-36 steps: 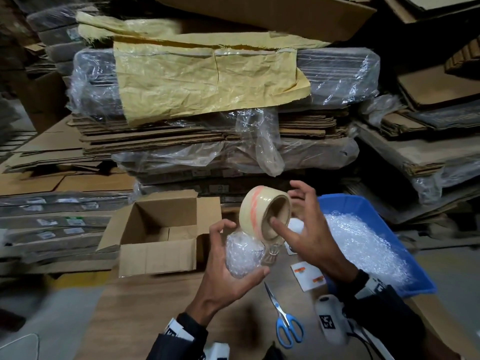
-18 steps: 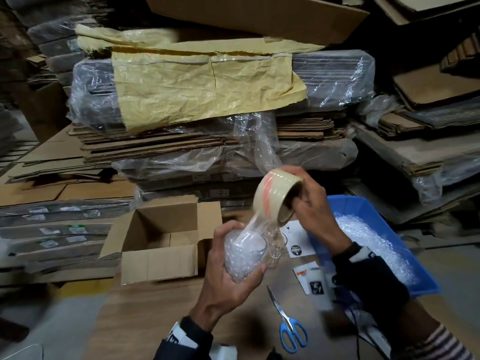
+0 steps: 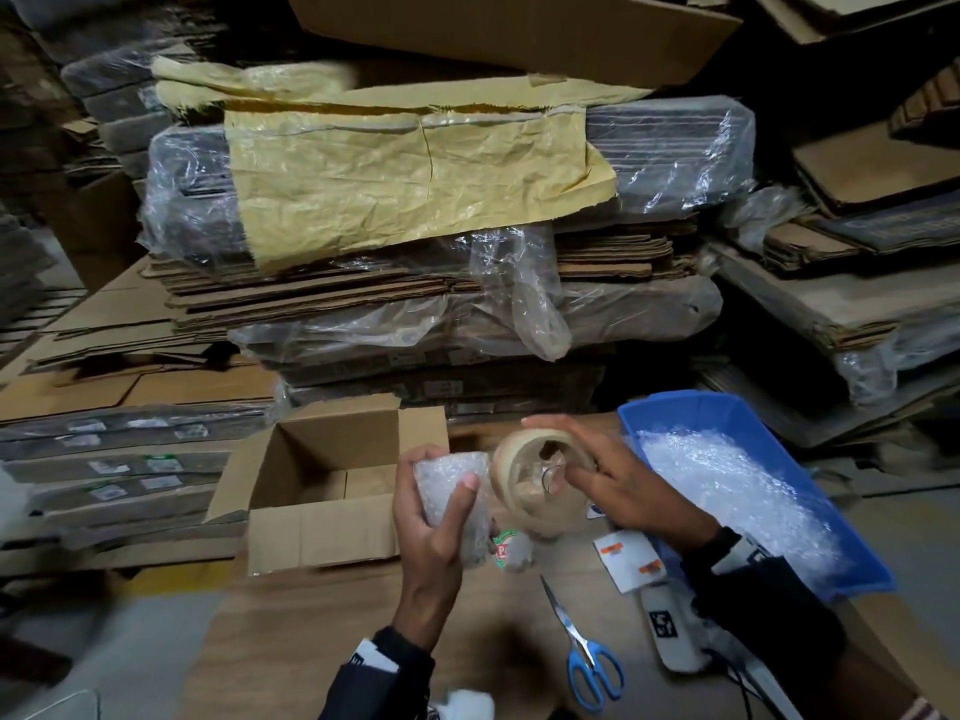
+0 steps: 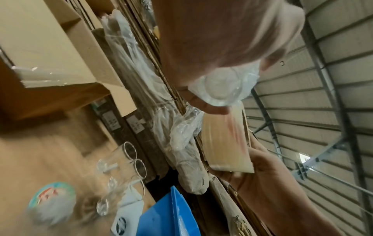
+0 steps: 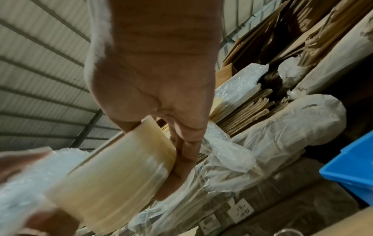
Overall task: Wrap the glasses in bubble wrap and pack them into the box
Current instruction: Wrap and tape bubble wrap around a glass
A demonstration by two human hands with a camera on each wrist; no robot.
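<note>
Now the left hand (image 3: 434,517) holds a glass wrapped in bubble wrap (image 3: 449,493), with the fingers and thumb curled round it, above the table (image 3: 291,641) and just in front of the open cardboard box (image 3: 322,485). The right hand (image 3: 623,485) grasps a roll of tape (image 3: 537,475), fingers over its outer side and thumb at the core. The roll touches the right side of the wrapped glass; its hole faces the camera. In the right wrist view the roll (image 5: 119,174) lies against the bubble wrap, which is blurred there.

The box stands open on the table, its flaps out; no glass shows in the part of its inside that is in view. In the left wrist view bare glasses (image 4: 121,172) stand on the table, to the right of the box and close to a blue tray (image 3: 769,491). The tray sits to the right of the box and holds sheets of bubble wrap (image 3: 727,491). Scissors with blue handles (image 3: 584,646) lie on the table in front of the box, toward the right. A round sticker (image 3: 506,550) lies on the table just under the wrapped glass. Behind the box are stacks of flat cardboard (image 3: 426,262) covered with plastic film.
</note>
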